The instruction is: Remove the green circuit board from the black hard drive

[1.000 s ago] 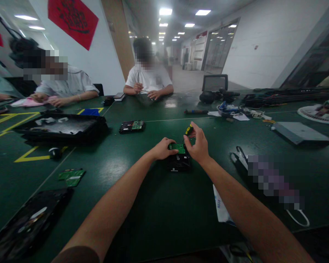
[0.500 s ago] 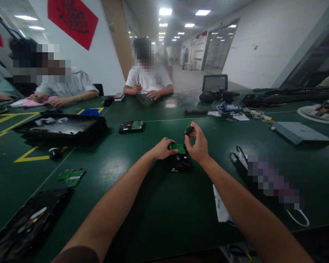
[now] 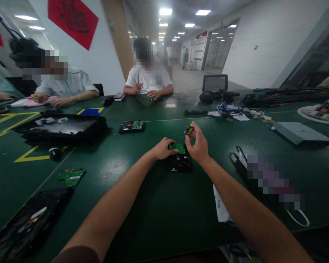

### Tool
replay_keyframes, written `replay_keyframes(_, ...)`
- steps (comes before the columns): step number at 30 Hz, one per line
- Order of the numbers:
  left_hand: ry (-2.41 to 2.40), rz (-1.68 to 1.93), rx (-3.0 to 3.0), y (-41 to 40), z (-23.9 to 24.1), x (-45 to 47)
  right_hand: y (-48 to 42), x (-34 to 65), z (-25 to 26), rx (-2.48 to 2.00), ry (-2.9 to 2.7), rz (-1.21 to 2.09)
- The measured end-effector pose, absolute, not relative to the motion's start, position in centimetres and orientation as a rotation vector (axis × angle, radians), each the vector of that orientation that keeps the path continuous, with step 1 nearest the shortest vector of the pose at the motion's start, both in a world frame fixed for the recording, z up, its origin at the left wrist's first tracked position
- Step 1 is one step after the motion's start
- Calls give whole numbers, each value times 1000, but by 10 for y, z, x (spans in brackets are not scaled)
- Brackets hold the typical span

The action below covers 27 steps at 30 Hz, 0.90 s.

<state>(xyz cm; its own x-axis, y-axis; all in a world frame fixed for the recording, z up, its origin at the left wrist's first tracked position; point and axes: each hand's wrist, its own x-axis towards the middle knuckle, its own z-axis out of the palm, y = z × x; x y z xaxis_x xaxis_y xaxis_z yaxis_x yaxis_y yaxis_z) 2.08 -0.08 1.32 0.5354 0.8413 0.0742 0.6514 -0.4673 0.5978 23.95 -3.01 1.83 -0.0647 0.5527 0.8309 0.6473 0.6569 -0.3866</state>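
Weight and stiffness likely sitting in the small black metal hard drive (image 3: 179, 160) with the green circuit board (image 3: 177, 148) on its upper face: probably dense for its size and rigid, so best taken by the bare metal side edges, not by the board, which looks thin and probably easy to scratch or crack. Lying flat on the dark green table (image 3: 153, 204), roughly midway between the near edge and the far edge, a little nearer than a second black drive (image 3: 132, 126). Left hand (image 3: 162, 148) pressing down on the drive's left end, fingers curled over the board's left edge, steadying rather than lifting. Right hand (image 3: 199, 145) pinching the black-and-yellow handle of a small screwdriver (image 3: 189, 129) between thumb and fingertips, shaft pointing down toward the board's right corner; tip hidden behind the thumb, so contact with a screw not discernible. Showing a matte black casing and a glossy green board.
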Motion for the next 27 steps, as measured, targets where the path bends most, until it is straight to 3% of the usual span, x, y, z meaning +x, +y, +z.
replay_keyframes(27, 1213, 484, 2262, -1, 15, 21, -34, 238, 24, -1003, -1704, -141)
